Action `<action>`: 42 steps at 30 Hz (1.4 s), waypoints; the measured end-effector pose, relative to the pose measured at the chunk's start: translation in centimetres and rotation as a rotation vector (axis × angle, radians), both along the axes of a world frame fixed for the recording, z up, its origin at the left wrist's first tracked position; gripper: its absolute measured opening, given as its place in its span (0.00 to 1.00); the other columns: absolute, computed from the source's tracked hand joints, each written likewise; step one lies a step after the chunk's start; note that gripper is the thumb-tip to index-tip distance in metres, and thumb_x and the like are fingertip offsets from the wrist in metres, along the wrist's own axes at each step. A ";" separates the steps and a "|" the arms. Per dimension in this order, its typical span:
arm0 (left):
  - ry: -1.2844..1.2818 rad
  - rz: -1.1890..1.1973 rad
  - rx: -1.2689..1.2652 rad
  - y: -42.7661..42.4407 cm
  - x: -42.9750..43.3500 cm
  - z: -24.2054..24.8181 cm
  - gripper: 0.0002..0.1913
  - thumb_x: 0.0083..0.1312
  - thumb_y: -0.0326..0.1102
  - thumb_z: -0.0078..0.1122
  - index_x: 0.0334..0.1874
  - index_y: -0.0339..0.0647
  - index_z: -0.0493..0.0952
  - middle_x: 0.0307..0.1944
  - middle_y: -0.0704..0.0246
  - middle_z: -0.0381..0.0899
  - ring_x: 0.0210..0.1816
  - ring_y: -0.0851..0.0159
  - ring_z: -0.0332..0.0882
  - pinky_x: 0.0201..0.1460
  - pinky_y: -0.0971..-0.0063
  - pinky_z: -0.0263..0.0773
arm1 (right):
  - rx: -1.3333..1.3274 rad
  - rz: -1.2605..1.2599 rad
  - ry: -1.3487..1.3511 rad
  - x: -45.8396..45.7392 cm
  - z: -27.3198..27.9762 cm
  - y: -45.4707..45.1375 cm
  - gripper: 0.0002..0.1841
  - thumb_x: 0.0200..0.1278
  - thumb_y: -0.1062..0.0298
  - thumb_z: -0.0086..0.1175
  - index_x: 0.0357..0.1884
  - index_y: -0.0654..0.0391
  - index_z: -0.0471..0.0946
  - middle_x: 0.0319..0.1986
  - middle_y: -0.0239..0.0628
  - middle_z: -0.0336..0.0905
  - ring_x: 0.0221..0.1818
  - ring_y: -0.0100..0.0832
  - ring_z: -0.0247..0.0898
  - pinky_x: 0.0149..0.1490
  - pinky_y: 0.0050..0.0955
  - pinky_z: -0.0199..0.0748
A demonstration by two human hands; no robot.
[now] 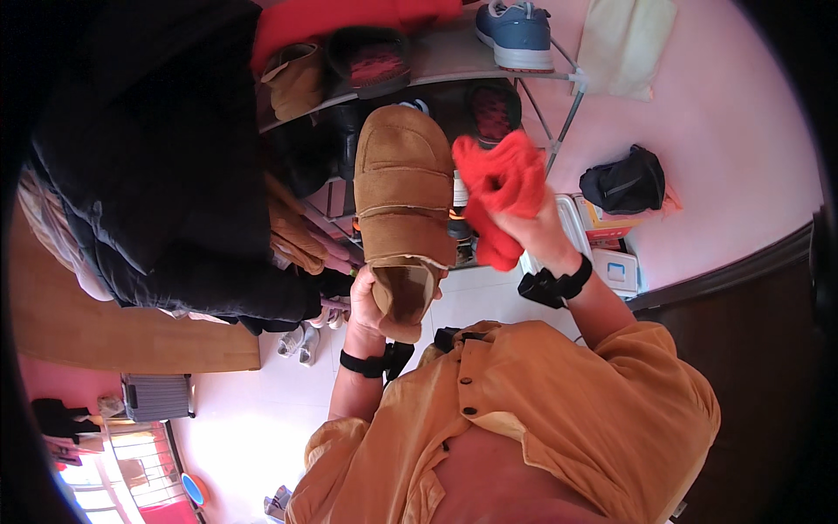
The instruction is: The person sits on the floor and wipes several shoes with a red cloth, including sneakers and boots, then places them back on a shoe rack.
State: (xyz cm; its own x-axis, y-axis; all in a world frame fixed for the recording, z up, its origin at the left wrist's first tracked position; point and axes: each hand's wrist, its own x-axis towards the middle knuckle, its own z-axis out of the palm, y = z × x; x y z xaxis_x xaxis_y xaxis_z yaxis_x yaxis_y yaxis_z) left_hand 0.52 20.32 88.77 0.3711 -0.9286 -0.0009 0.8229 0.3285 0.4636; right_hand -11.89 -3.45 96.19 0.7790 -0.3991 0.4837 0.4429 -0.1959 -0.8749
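Observation:
A brown suede-like shoe (406, 190) is held up in front of me, toe pointing away. My left hand (368, 301) grips it around the heel, with some fingers hidden behind it. To the right of the shoe, my right hand (537, 229) clutches a bunched red cloth (501, 173), slightly blurred. The cloth is close to the shoe's side; whether they touch I cannot tell. A similar brown shoe (294, 78) rests on the upper shelf of the shoe rack (445, 59) beyond.
A blue sneaker (517, 36) and a dark shoe (370, 62) stand on the rack. Dark clothing (196, 196) hangs at left. Plastic boxes (615, 270) and a black bag (623, 180) are by the right wall. White shoes (300, 344) and a grey suitcase (157, 396) are on the floor.

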 end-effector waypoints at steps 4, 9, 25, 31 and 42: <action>0.097 -0.001 0.035 -1.5 -1.2 1.0 0.49 0.66 0.73 0.42 0.74 0.33 0.62 0.61 0.38 0.72 0.49 0.37 0.79 0.40 0.49 0.81 | -0.002 -0.134 -0.088 1.3 3.4 -2.4 0.22 0.63 0.73 0.66 0.58 0.61 0.76 0.51 0.32 0.80 0.54 0.25 0.75 0.61 0.31 0.72; 0.130 0.000 0.055 -3.9 -2.1 2.7 0.49 0.67 0.74 0.39 0.74 0.33 0.62 0.59 0.36 0.72 0.47 0.35 0.78 0.38 0.49 0.81 | -0.413 -0.191 -0.186 2.6 4.3 -3.1 0.29 0.57 0.76 0.67 0.62 0.61 0.73 0.58 0.37 0.74 0.60 0.29 0.71 0.64 0.31 0.68; 0.164 0.091 -0.078 -8.9 -4.0 6.1 0.44 0.68 0.69 0.43 0.75 0.37 0.62 0.62 0.36 0.71 0.47 0.27 0.79 0.34 0.38 0.80 | 0.113 0.158 -0.215 0.8 3.0 -5.8 0.21 0.67 0.72 0.61 0.61 0.62 0.74 0.55 0.38 0.78 0.55 0.33 0.75 0.61 0.31 0.73; -0.027 0.402 -0.051 -10.5 -3.8 7.1 0.43 0.73 0.70 0.34 0.75 0.38 0.60 0.64 0.43 0.70 0.57 0.39 0.76 0.55 0.42 0.72 | -0.523 -0.011 -0.415 0.8 0.4 -5.2 0.28 0.51 0.65 0.75 0.55 0.61 0.78 0.54 0.41 0.76 0.56 0.44 0.72 0.59 0.39 0.71; 0.325 -0.031 -0.445 -12.6 -2.4 7.5 0.46 0.70 0.73 0.40 0.79 0.42 0.55 0.74 0.41 0.59 0.66 0.24 0.65 0.63 0.21 0.62 | 0.180 0.126 -0.197 1.0 2.0 -8.3 0.18 0.60 0.71 0.68 0.52 0.61 0.79 0.53 0.36 0.76 0.53 0.31 0.74 0.61 0.32 0.71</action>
State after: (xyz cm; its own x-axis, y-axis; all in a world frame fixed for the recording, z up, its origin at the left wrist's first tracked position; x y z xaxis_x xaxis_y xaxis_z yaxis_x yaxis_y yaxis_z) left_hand -1.92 7.72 96.28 0.3894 -0.8761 0.2843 0.9131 0.4077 0.0060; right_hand -10.93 -11.73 98.16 0.7261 -0.3985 0.5604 0.6184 0.0219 -0.7856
